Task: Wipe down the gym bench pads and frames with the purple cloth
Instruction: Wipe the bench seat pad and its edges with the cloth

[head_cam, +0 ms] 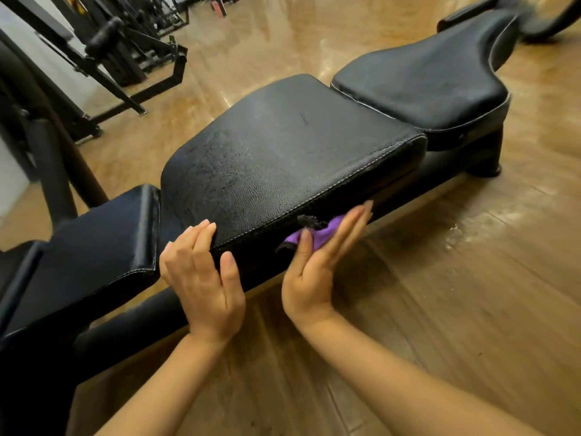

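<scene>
Purple cloth (317, 236) against pad edge (314, 204) (torn)

- One view only, head-worn wide-angle; you look forward and steeply down.
- It sits close over the middle bench pad (283, 165), which fills the centre of the frame.
- Your forearms enter from the bottom edge.
- The wood floor (456, 278) curves at the edges from lens distortion.
</scene>
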